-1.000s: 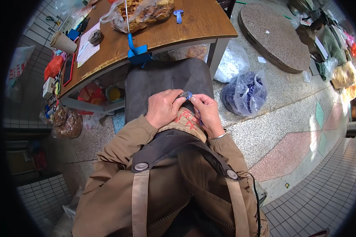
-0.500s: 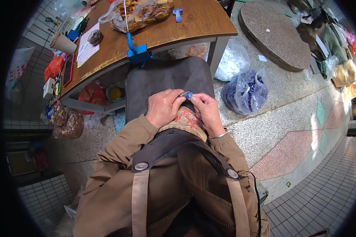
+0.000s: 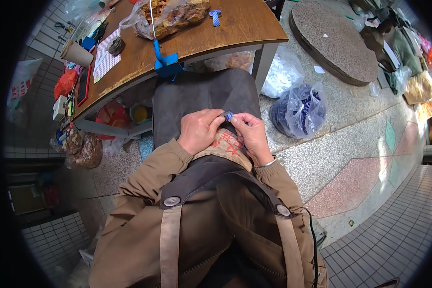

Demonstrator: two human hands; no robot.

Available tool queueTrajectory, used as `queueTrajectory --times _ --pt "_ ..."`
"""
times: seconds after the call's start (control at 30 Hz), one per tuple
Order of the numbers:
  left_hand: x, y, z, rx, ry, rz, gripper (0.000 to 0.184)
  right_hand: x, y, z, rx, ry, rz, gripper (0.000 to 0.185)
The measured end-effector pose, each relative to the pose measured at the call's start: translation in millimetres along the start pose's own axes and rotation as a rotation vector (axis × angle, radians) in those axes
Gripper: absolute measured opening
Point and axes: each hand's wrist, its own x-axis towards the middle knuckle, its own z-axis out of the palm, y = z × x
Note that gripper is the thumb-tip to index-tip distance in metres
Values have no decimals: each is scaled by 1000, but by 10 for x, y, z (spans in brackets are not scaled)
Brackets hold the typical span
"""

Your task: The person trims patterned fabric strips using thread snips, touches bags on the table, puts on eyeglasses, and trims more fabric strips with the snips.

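Observation:
Over my lap, my left hand (image 3: 199, 128) and my right hand (image 3: 252, 137) meet with fingertips nearly touching. Between them is a small blue patterned fabric piece (image 3: 229, 115), pinched by the right fingers. A small dark item shows at the left fingertips beside the fabric; it is too small to make out. Beneath the hands lies a tan cloth with red characters (image 3: 231, 143). A similar blue folded piece (image 3: 215, 18) rests on the wooden table (image 3: 245, 31).
Ahead is a dark chair seat (image 3: 204, 91). A blue holder (image 3: 168, 66) sticks out from the table edge. Right of the chair, a clear bag of dark blue pieces (image 3: 298, 111) stands on the floor near a round stone slab (image 3: 333, 41).
Both hands keep almost the same pose. The fingertips and the blue fabric between them have shifted very slightly, and the view has moved a little.

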Motion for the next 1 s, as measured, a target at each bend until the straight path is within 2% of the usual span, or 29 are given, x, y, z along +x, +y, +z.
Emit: queueTrajectory --times 0.1,0.23,0.4,0.5,0.63,0.67,0.73,0.9,1.0 --pt "1 -18 13 -138 -4 -64 12 2 3 -3 -2 0 -6 10" --pt "30 15 -28 -542 -185 -387 10 4 -4 -15 23 6 26 11" --pt "115 -124 -37 -522 -209 -399 10 39 50 -61 112 -9 41 14" --pt "405 -259 -54 -539 -123 -340 10 65 38 -74 190 1 66 17" --pt "1092 -186 -296 -581 108 -440 11 91 48 -80 252 4 91 21" --pt "1241 -243 -300 -581 111 -437 11 96 59 -80 241 0 88 22" --pt "1451 -325 -315 -740 263 -450 20 109 66 -74 218 -9 83 25" --pt "1353 -350 -327 -785 285 -501 28 104 29 -50 214 -18 66 28" --pt "1040 -331 -266 -717 194 -444 25 129 16 -39 254 -21 50 29"
